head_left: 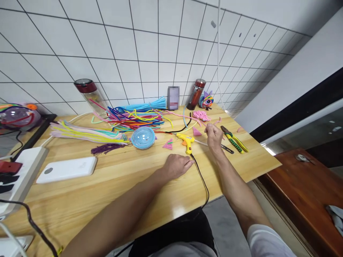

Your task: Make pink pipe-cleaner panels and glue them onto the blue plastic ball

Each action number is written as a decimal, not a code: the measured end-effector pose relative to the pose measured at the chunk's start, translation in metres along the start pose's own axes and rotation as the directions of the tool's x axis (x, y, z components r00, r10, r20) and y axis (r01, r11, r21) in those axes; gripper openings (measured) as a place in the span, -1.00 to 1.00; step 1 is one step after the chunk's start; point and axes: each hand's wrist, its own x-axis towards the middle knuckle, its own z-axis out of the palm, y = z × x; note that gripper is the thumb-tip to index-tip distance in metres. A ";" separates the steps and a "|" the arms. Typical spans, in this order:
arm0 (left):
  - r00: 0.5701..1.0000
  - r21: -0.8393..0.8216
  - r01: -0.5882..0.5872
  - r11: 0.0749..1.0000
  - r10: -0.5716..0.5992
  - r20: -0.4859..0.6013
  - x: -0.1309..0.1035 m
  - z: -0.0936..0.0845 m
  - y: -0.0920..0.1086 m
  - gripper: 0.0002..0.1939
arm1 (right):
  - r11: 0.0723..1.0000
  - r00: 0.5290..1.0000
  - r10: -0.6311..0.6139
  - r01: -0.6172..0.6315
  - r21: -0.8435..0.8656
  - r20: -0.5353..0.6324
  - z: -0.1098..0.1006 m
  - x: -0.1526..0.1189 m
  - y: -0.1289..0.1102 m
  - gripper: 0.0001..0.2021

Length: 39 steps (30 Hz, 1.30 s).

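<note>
My right hand (214, 137) is closed in a pinch over the right part of the table. From its fingertips a thin pink pipe cleaner runs toward a bundle of pink pipe cleaners (201, 116). My left hand (177, 166) rests on the wood with curled fingers, nothing visible in them. Just beyond it lies a yellow glue gun (189, 141), its black cord dropping over the front edge. Two pink striped triangular pieces, one nearer (168, 144) and one farther (197, 131), lie around the gun. Pliers (234, 140) with green-yellow handles and a dark pen-like tool (227, 149) sit right of my right hand.
A blue bowl (143, 137) stands before a heap of colored pipe cleaners (139, 117). At the back are a glass bottle (92, 94), a phone (173, 98), a red flask (196, 94) and a colorful one-eyed figure (206, 100). A white power bank (66, 170) lies left.
</note>
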 end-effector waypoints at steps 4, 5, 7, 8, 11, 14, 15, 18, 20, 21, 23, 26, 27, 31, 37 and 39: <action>1.000 -0.016 -0.001 1.000 0.001 -0.004 0.000 0.002 -0.001 -0.51 | 0.999 1.000 0.003 -0.003 -0.036 0.001 0.002 -0.001 0.001 -0.47; 1.000 -0.014 -0.001 1.000 0.001 -0.001 0.000 0.001 -0.001 -0.52 | 0.999 1.000 0.001 -0.001 -0.040 0.005 0.002 -0.001 0.001 -0.47; 1.000 -0.008 0.000 1.000 0.000 0.000 0.000 0.000 -0.001 -0.53 | 0.999 1.000 -0.002 0.003 -0.034 0.020 0.002 -0.001 0.001 -0.49; 1.000 -0.004 -0.001 1.000 0.001 0.001 -0.001 -0.001 0.000 -0.53 | 1.000 1.000 -0.005 0.006 -0.028 0.026 0.003 -0.001 0.001 -0.50; 1.000 0.014 -0.012 1.000 0.012 0.004 0.000 -0.001 0.000 -0.52 | 0.999 0.999 -0.010 0.011 -0.030 0.031 0.003 -0.001 0.005 -0.50; 1.000 0.027 -0.018 0.999 0.018 -0.012 0.000 0.001 -0.001 -0.51 | 0.998 0.999 -0.005 0.008 -0.057 0.054 0.005 0.000 0.009 -0.49; 1.000 0.025 -0.016 1.000 0.017 -0.022 0.001 0.002 -0.002 -0.51 | 0.998 0.998 -0.006 0.010 -0.063 0.068 0.006 0.000 0.011 -0.48; 0.999 0.013 -0.021 1.000 0.022 -0.046 0.001 0.004 -0.002 -0.52 | 0.998 0.994 -0.019 0.025 -0.061 0.104 0.010 0.001 0.013 -0.47; 0.998 0.013 -0.023 1.000 0.024 -0.057 0.001 0.003 -0.002 -0.52 | 0.998 0.992 -0.034 0.041 -0.057 0.121 0.013 0.000 0.012 -0.45; 0.998 0.015 -0.024 1.000 0.025 -0.062 0.001 0.003 -0.002 -0.52 | 0.997 0.990 -0.042 0.049 -0.052 0.132 0.014 0.000 0.011 -0.45; 0.997 0.026 -0.028 0.999 0.030 -0.071 0.001 0.002 -0.002 -0.53 | 0.997 0.985 -0.055 0.062 -0.036 0.166 0.017 -0.001 0.008 -0.44; 0.997 0.061 -0.040 0.997 0.043 -0.060 0.001 0.002 -0.002 -0.53 | 0.997 0.975 -0.066 0.070 -0.011 0.213 0.018 -0.002 0.006 -0.44; 0.998 0.072 -0.040 0.997 0.044 -0.050 0.001 0.002 -0.002 -0.52 | 0.997 0.973 -0.068 0.071 -0.006 0.219 0.018 -0.002 0.005 -0.43; 0.999 0.081 -0.034 0.996 0.036 -0.022 0.002 0.001 -0.003 -0.52 | 0.997 0.974 -0.066 0.070 -0.012 0.216 0.015 -0.002 0.005 -0.43; 0.999 0.087 -0.035 0.996 0.034 0.012 0.002 0.000 -0.002 -0.52 | 0.998 0.971 -0.054 0.059 -0.014 0.231 0.012 -0.002 0.004 -0.42; 0.999 0.084 -0.038 0.996 0.037 0.009 0.001 -0.001 -0.002 -0.52 | 0.998 0.970 -0.055 0.061 -0.019 0.237 0.013 -0.003 0.005 -0.42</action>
